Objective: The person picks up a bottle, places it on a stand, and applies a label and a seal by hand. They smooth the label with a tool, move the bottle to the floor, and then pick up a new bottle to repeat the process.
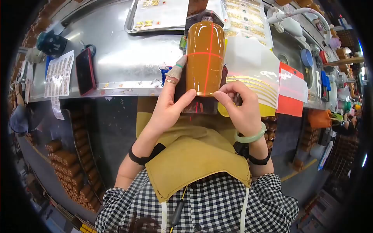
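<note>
A glossy amber-brown bottle (197,70) lies on a dark stand in front of me, its neck pointing away. Red laser lines cross on it. My left hand (168,105) rests along its left side, with the thumb at the base edge and a fabric finger cover (176,72) on one finger. A thin gold strip (204,93) runs along the base edge, between my two thumbs. My right hand (243,103) pinches at the strip's right end, touching the bottle's lower right corner. My other right fingers are curled.
Right of the bottle lies a sheet with curved gold strips (252,90), beside a red folder (289,105). A metal tray (171,28) with small gold pieces sits at the back. To the left are a phone (85,72) and a sticker sheet (59,75).
</note>
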Demonstrator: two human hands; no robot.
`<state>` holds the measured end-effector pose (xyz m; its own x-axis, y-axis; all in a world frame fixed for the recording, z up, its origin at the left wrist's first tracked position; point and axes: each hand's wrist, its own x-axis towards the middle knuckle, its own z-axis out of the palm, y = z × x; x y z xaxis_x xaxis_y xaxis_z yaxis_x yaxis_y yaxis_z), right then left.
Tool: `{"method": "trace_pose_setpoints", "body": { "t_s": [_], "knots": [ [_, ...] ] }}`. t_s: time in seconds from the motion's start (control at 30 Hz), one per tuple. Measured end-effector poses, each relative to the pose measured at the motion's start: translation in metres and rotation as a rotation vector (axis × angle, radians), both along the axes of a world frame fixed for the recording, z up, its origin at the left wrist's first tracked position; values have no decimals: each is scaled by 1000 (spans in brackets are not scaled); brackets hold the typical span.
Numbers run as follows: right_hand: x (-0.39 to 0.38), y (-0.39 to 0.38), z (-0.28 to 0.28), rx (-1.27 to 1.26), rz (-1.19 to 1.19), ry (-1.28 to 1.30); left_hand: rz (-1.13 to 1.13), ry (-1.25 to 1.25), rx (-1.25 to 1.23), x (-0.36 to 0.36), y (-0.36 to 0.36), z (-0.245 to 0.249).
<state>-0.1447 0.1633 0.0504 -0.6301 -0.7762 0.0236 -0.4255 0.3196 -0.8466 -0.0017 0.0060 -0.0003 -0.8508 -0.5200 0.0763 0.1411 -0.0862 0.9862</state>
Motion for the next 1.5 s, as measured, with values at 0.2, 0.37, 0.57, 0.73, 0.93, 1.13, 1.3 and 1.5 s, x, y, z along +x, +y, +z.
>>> {"method": "trace_pose_setpoints", "body": {
  "t_s": [0.2, 0.37, 0.57, 0.73, 0.93, 1.13, 1.3, 1.5],
  "knots": [
    [1, 0, -8, -3, -27, -83, 14, -41, -69, 1, 4, -8],
    [3, 1, -11, -33, -53, -125, 40, -22, -124, -2, 7, -10],
    [4, 1, -13, -53, -63, -134, 45, -57, -150, -1, 9, -7],
    [5, 2, -16, -85, -69, -163, 48, -62, -189, -1, 9, -8],
    [5, 1, -14, -80, -65, -163, 61, -61, -170, -2, 11, -10],
    [5, 1, -16, -87, -64, -147, 66, -65, -182, -2, 11, -8],
    [6, 0, -16, -103, -60, -138, 168, 41, -94, 0, 14, -13],
    [8, -1, -17, -120, -67, -123, 475, 213, -626, 2, 25, -26]
  ]
}}
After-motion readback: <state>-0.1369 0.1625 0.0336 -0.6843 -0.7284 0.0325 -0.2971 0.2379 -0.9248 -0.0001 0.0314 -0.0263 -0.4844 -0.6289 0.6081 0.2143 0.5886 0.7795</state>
